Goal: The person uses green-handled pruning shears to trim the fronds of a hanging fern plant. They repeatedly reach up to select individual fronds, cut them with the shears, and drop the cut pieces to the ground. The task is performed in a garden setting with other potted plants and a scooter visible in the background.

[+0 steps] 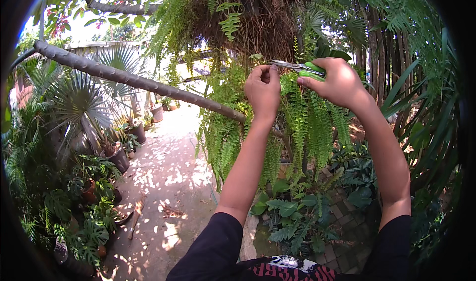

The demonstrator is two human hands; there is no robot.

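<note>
My right hand [336, 81] grips a pair of garden snips [306, 68] with green handles. Their slim metal blades point left and lie just above the thumb tip of my left hand [263, 89]. The left fingers are curled, thumb against forefinger; whether a thin stem is pinched there is too small to make out. A small pale green leaf [256, 57] shows just above those fingers. Both hands are raised before a hanging fern, whose long green fronds [301, 113] drop below and behind them. Overhead hangs its mass of brown dry roots and stems [249, 28].
A bare grey branch [141, 86] slants from upper left to behind my left forearm. Potted plants, one in a dark pot [118, 158], line the left of a sun-dappled concrete path [167, 191]. Broad-leaved plants [293, 221] grow below; long strap leaves [427, 125] crowd the right.
</note>
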